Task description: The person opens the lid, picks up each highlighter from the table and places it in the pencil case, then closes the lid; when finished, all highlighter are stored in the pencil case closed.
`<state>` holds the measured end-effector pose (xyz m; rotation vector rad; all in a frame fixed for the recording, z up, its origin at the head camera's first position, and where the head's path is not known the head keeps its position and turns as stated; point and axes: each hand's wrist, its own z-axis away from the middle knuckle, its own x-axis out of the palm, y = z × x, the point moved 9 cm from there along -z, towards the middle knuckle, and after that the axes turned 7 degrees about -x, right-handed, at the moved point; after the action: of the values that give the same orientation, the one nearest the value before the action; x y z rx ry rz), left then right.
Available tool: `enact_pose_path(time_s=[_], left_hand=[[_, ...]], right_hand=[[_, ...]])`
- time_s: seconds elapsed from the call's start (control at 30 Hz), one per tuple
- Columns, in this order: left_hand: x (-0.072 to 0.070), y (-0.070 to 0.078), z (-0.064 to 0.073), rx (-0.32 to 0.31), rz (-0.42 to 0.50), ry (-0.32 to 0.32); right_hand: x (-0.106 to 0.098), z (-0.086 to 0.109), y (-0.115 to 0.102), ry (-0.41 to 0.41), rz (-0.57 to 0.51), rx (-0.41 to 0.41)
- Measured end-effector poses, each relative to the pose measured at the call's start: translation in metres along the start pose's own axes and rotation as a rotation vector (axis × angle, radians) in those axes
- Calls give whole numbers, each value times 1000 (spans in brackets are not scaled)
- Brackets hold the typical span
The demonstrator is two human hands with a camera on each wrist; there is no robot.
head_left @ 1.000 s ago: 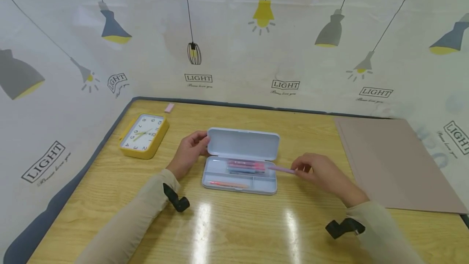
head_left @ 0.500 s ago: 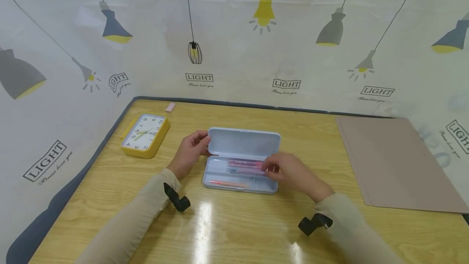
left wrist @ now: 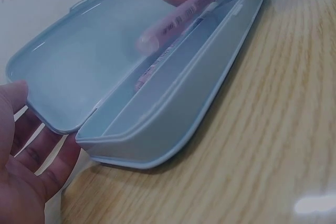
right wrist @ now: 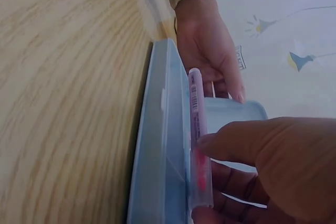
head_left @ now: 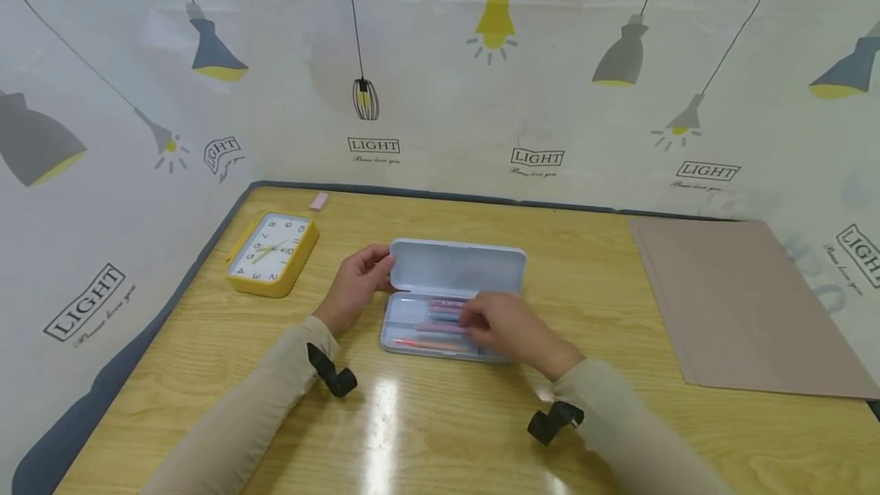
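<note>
A pale blue pencil case (head_left: 457, 266) lies on the table with its lid raised. At the lid's left edge, my left hand (head_left: 352, 292) grips with the thumb inside and fingers behind. My right hand (head_left: 512, 331) pinches a light purple pen (right wrist: 197, 103) between thumb and fingers, over the case's right half. In the left wrist view the pen (left wrist: 170, 27) slants above the tray, its free end pointing left. Several pens (head_left: 443, 304) lie in the back compartment, and an orange pen (head_left: 426, 345) in the front one. The right hand hides the small front right compartment.
A yellow clock (head_left: 271, 254) lies face up to the left of the case. Behind it, near the table's back edge, is a small pink block (head_left: 319, 202). A flat brownish-pink sheet (head_left: 749, 304) covers the table's right side. A printed curtain surrounds the table.
My right hand has carried the purple pen leftward, from beside the case's right end to over the compartments. The left hand has stayed on the lid.
</note>
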<state>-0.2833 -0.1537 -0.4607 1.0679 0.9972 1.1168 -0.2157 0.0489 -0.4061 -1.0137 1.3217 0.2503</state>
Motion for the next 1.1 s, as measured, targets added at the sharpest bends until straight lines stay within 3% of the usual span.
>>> enact_pose_path(time_s=[0.33,0.67,1.1], left_hand=[[0,-2,-1,-2,15,0],[-1,-2,-2,4,19,-2],[-1,-2,-3,2,0,-9]], right_hand=[[16,-14,-10,-38,4,57],[21,-16,-16,-25,29,35],[8,-9,-6,19,-59,95]])
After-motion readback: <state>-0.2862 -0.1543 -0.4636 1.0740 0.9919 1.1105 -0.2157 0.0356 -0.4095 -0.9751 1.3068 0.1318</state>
